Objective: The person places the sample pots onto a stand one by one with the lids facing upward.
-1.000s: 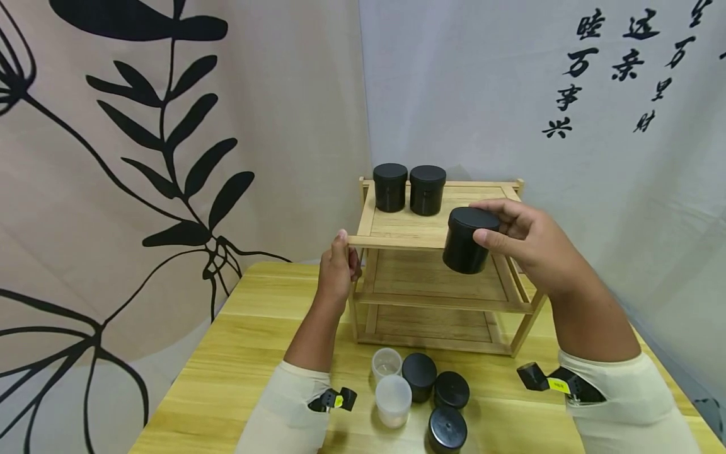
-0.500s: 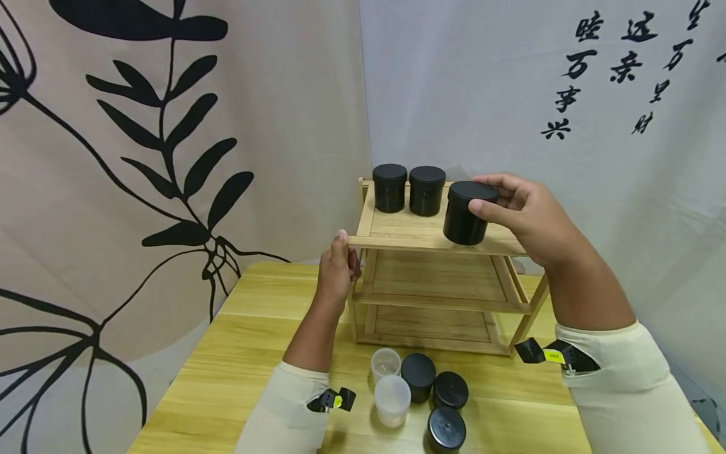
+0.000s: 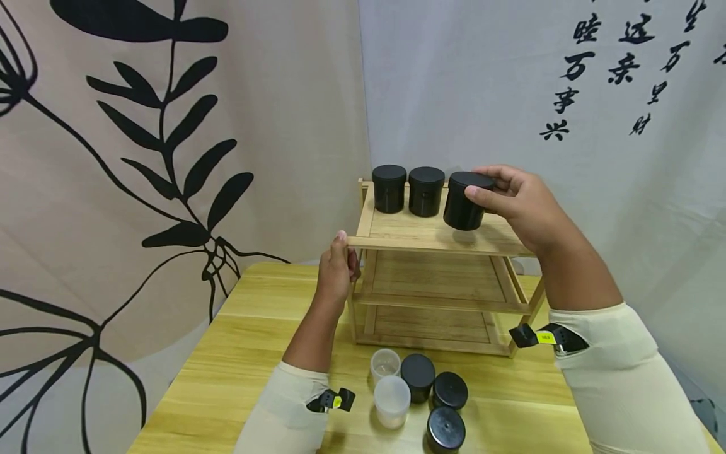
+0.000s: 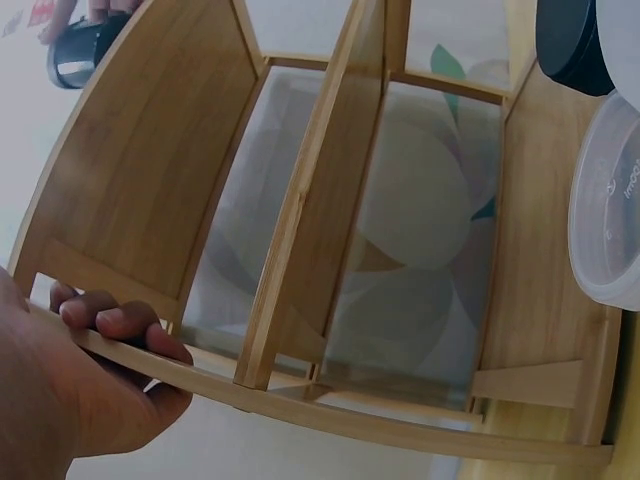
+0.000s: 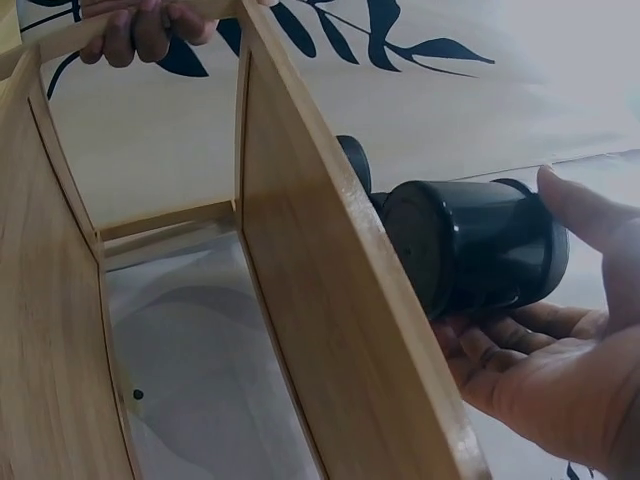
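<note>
My right hand (image 3: 520, 205) grips a black lidded jar (image 3: 466, 205) by its lid, thumb in front and fingers behind. The jar is upright, close over the top shelf of a three-tier wooden rack (image 3: 420, 234); in the right wrist view the jar's base (image 5: 415, 245) faces the shelf edge. Two matching black jars stand at the back left of that shelf, the left jar (image 3: 389, 190) beside the middle jar (image 3: 426, 192). My left hand (image 3: 336, 271) holds the rack's left front upright; in the left wrist view its fingers (image 4: 125, 322) curl round the wooden bar.
On the wooden table (image 3: 244, 353) before the rack stand two translucent plastic cups, the nearer cup (image 3: 392, 403) and the farther cup (image 3: 385, 364). Right of them are a black jar (image 3: 418, 377) and two low black pieces, one piece (image 3: 450, 391) behind the other (image 3: 445, 430). Printed curtains hang behind.
My right hand has carried the black jar up and back, from in front of the top shelf's edge to over the shelf, near the two standing jars. My left hand stays on the rack.
</note>
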Motion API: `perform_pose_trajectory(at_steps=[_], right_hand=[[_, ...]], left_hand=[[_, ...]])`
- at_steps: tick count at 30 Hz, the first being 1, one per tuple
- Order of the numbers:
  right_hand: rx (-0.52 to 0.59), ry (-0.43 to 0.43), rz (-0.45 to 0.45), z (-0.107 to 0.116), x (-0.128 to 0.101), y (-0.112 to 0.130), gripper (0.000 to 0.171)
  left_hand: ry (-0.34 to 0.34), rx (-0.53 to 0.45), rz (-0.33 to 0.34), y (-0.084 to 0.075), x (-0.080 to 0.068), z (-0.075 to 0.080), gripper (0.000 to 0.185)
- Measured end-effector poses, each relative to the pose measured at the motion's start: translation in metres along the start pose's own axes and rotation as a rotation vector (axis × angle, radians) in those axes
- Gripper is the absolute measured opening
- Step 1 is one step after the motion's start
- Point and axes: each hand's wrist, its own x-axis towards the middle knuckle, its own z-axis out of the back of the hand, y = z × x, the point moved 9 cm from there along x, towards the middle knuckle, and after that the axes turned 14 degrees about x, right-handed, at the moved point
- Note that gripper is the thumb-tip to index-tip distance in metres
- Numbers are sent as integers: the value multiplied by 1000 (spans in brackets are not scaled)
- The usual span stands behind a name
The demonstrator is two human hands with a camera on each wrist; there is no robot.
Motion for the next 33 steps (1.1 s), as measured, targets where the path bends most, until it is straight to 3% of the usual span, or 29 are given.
perform_pose_trajectory(at_steps=[11, 33], right_hand=[[-84, -81, -93, 1, 13, -6, 67], [-34, -113, -244, 1, 31, -28, 77]], left_hand=[[1, 8, 1, 0, 0, 0, 60], [5, 0, 1, -2, -1, 0, 60]])
